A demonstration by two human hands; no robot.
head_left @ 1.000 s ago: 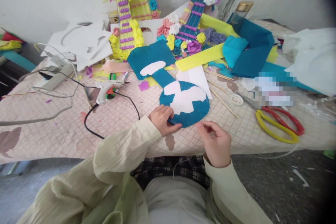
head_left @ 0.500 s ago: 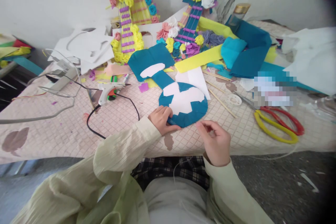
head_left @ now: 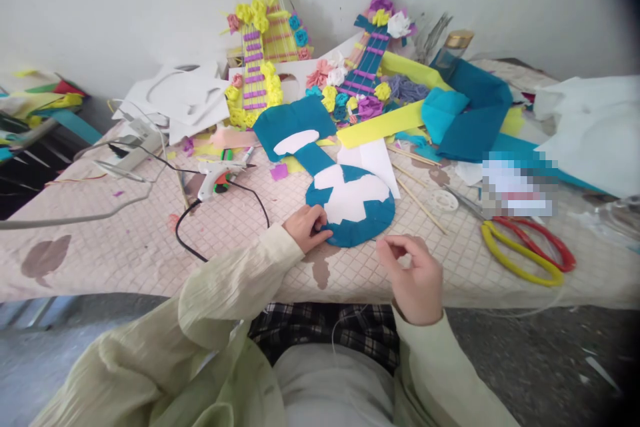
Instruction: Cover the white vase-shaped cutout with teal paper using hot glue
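Observation:
A guitar-shaped cutout (head_left: 383,217) lies in front of me, its edges wrapped in dark blue crepe paper and bare white card showing in the middle. At its lower left rim my left hand (head_left: 305,228) is closed, thumb and fingers pinching the edge. My right hand (head_left: 414,280) hovers just off the lower right rim, apart from it. Its thumb and forefinger are pressed together; anything between them is too small to make out. To the left rests a white hot glue gun (head_left: 215,180) with a black cord.
Large scissors (head_left: 523,253) with red and yellow handles lie at the right, near wooden sticks (head_left: 423,207) and a small white ring (head_left: 444,201). Behind stand decorated paper guitars (head_left: 254,73) with paper flowers, beside folded blue crepe paper (head_left: 483,110). White card scraps (head_left: 180,100) lie back left.
My right hand has drawn slightly away from the cutout's lower right rim. My left hand stays at the lower left edge, its thumb pulled in a little. The camera view has shifted slightly.

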